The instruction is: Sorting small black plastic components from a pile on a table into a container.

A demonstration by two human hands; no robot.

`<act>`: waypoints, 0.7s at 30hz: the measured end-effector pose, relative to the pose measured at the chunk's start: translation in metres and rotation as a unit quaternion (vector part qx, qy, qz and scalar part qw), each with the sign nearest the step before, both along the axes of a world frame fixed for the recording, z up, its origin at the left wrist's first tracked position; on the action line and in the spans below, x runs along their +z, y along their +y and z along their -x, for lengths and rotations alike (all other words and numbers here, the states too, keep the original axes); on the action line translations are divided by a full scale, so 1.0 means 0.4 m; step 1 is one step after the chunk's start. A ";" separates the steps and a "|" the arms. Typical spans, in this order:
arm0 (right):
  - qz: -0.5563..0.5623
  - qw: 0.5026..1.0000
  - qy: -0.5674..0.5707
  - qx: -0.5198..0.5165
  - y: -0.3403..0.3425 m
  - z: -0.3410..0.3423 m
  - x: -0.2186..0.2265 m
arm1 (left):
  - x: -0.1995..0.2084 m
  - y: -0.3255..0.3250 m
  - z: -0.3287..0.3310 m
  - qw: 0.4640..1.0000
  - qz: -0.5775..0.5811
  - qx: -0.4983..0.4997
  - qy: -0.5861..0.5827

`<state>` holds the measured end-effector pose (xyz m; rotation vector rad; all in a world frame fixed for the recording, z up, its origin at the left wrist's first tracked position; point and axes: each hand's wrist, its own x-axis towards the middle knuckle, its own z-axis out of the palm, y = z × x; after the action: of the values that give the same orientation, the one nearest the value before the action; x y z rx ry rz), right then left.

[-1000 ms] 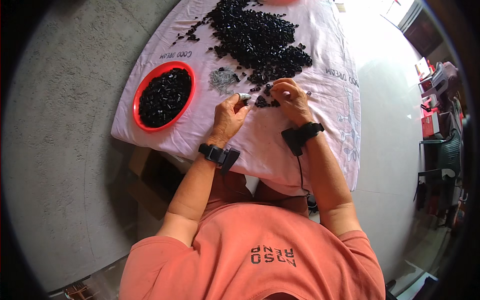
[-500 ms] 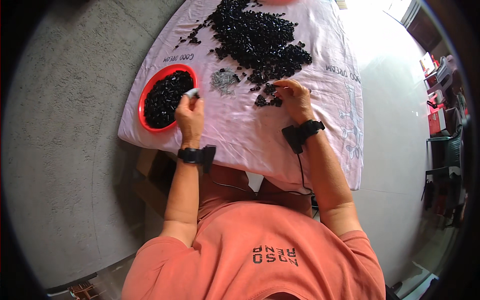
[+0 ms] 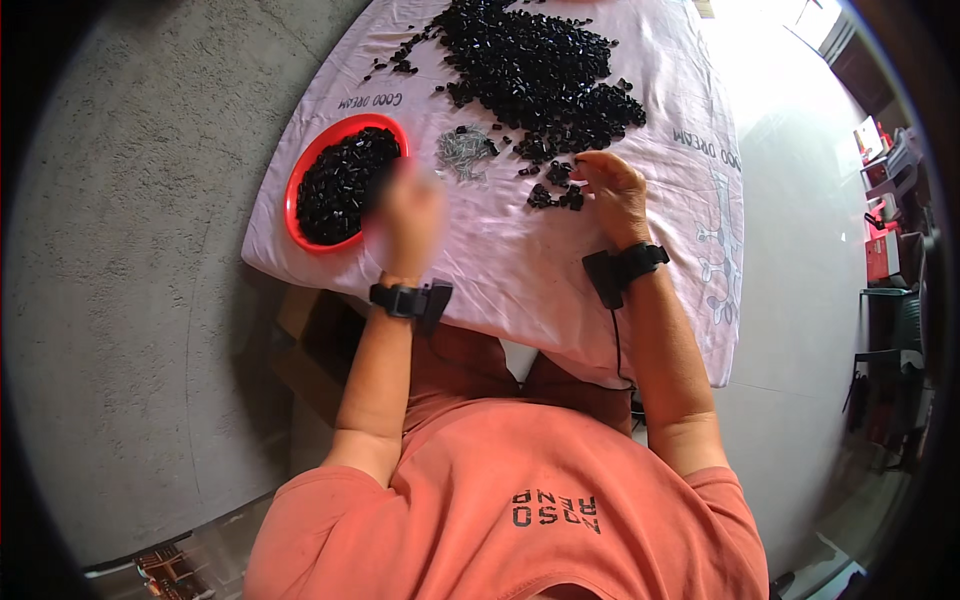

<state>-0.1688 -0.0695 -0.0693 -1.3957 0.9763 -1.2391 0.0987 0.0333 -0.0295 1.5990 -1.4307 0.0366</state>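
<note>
My left hand [image 3: 411, 218] is smeared by motion beside the right rim of a red bowl [image 3: 291, 206]. Its fingers cannot be made out. Small shiny black pieces [image 3: 345, 185] fill the bowl. My right hand [image 3: 618, 192] is at the near end of a large heap of similar black pieces [image 3: 530, 70]. Its thumb and forefinger curl together in a pinch, and what is between them is too small to tell. Just left of it lies a little cluster of black pieces [image 3: 556, 197]. Between the hands sits a small pile of clear, thin pieces [image 3: 463, 152].
A pink printed cloth [image 3: 500, 270] covers the table, its near edge close to my body. Black bands [image 3: 640, 262] circle both wrists, and a cable [image 3: 618, 345] hangs from the right one. A cardboard box [image 3: 305, 345] stands under the table's left side. Chairs and boxes line the far right.
My left hand has shifted slightly right from the bowl's rim and blurred. My right hand stays by the black pieces. The whole view has shifted a little.
</note>
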 end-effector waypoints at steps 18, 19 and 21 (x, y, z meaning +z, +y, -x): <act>-0.044 0.987 -0.131 0.079 0.007 0.008 0.029 | -0.052 -0.084 0.061 0.986 -0.146 -0.038 -0.073; -0.057 0.984 -0.137 0.095 0.011 0.008 0.038 | -0.051 -0.085 0.062 0.986 -0.143 -0.034 -0.080; -0.068 0.981 -0.145 0.113 0.014 0.008 0.041 | -0.049 -0.084 0.059 0.985 -0.144 -0.042 -0.088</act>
<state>-0.1720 -0.0639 -0.0527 -1.1446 0.6683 -1.1442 0.0752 -0.0002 -0.0491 1.8027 -1.7004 -0.0858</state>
